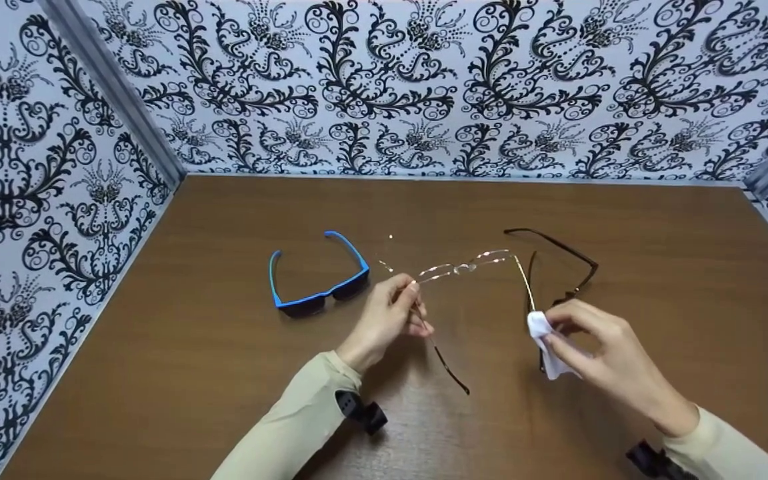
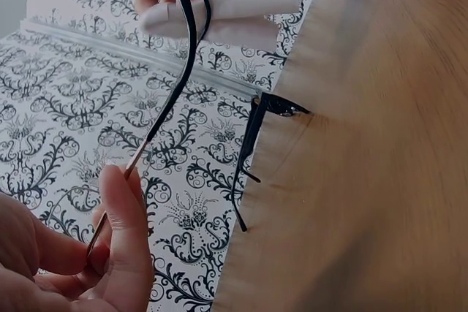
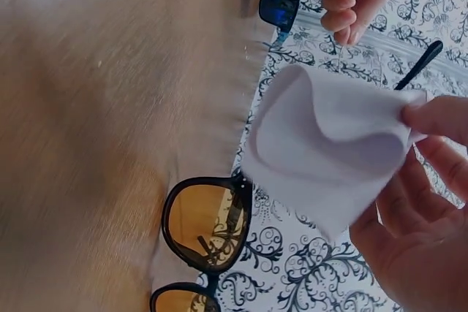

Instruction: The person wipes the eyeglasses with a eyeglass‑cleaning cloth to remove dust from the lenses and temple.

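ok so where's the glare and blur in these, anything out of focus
Head view: bright glints along the thin-framed glasses, plus a pale sheen on the tabletop near the bottom edge; left wrist view: the tabletop looks soft and smeared, with a blurry dark shadow at lower right; right wrist view: tabletop soft again, while the amber-lensed glasses have clearer edges.

Light in the head view was fairly even and moderately bright. A pale glare spread over the near tabletop (image 1: 451, 440), a soft shadow fell beside the left hand (image 1: 386, 315), and white glints broke up the thin glasses frame (image 1: 459, 269). The 2 wrist views looked dimmer and hazier, with the tabletop smeared by blur; at the left wrist, the patterned wallpaper (image 2: 69, 89) washed out toward the upper left.
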Demonstrator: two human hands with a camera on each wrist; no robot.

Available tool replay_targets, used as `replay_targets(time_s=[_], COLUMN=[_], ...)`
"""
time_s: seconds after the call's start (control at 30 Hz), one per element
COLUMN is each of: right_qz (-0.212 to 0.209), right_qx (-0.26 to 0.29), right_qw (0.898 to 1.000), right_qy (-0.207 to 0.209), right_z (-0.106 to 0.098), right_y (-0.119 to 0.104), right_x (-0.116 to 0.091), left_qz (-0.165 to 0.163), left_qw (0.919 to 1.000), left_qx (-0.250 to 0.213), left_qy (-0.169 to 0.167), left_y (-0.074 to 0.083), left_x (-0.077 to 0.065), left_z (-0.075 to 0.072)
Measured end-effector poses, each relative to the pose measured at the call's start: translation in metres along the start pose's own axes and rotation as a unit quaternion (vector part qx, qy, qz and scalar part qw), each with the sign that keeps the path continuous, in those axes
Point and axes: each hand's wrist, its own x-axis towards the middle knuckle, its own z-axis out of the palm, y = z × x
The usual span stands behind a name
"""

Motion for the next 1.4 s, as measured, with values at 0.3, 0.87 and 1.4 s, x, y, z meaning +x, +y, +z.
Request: replay_targets(time_s=[0.3, 0.87, 1.4], right_qz=[0.099, -0.014, -0.007], right_qx=[-0.025, -0.041, 0.102], right_qw=[0.994, 0.999, 0.992], right_qy=[0.037, -0.026, -0.078], right_z=[-0.001, 0.009, 0.006], right_y=[0.015, 0.017, -0.008], right_x=[0.026, 0.01, 0.006], left_qz=[-0.023, 0.018, 0.031], left_qw=[0.9992, 0.9992, 0.9969], left_qx=[0.0, -0.001, 0.012], left_qy=[-0.033, 0.035, 0.071], left_y=[-0.002, 0.001, 0.0], left_x=[-0.006, 0.003, 0.007], left_z=[0.009, -0.003, -0.011])
